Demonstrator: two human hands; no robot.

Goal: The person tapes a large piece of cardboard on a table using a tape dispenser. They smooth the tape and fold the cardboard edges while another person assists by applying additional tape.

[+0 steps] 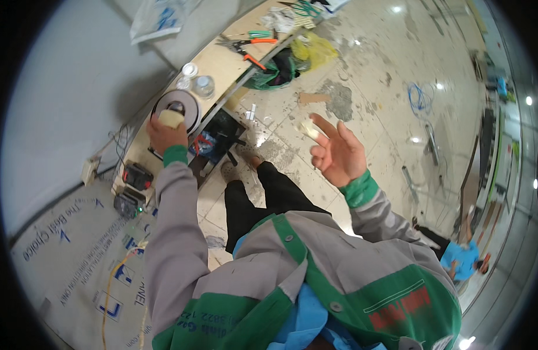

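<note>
My left hand (165, 135) is closed round a pale yellow, rounded piece (171, 119), whose exact kind I cannot make out. It is held over a large round spool (191, 105) with a pale face and dark rim, lying on the workbench (229, 65). Out over the floor, my right hand (342, 156) is raised with its palm up and fingers apart. A whitish, translucent scrap (308, 129) is at its fingertips; whether it is wrapped on a finger or stuck there is unclear. A clear jar (204, 87) stands just beyond the spool.
Orange-handled pliers (255, 60) and green scissors (304, 8) lie farther along the bench. Two battery packs, one of them red and black (138, 175), sit at its near end. Green and yellow bags (313, 51) rest on the floor. A person in blue (459, 260) is at far right.
</note>
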